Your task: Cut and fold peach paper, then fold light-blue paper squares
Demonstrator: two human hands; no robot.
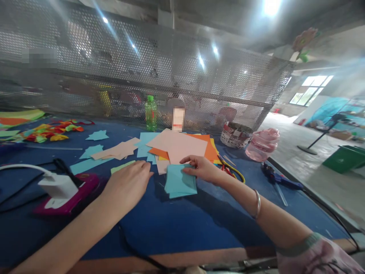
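Observation:
My right hand (203,169) pinches a small stack of light blue paper squares (180,184) at its upper right edge, thumb on top. The sheets are slightly out of line with each other. To their left, my left hand (129,182) is closed, its fingers curled down; anything inside them is hidden. A light green paper piece (121,166) lies just behind that hand. Beyond both hands a large pale pink sheet (182,142) rests over orange paper (201,146) and blue paper (146,140).
On the blue tabletop (171,232) are a magenta power strip (85,190) with a white plug, pink and blue scraps, a green bottle (151,114), scissors (232,169), a paper-covered tub (235,135), a pink jug (262,144) and a blue glue gun (281,179). A perforated metal panel (128,76) stands behind.

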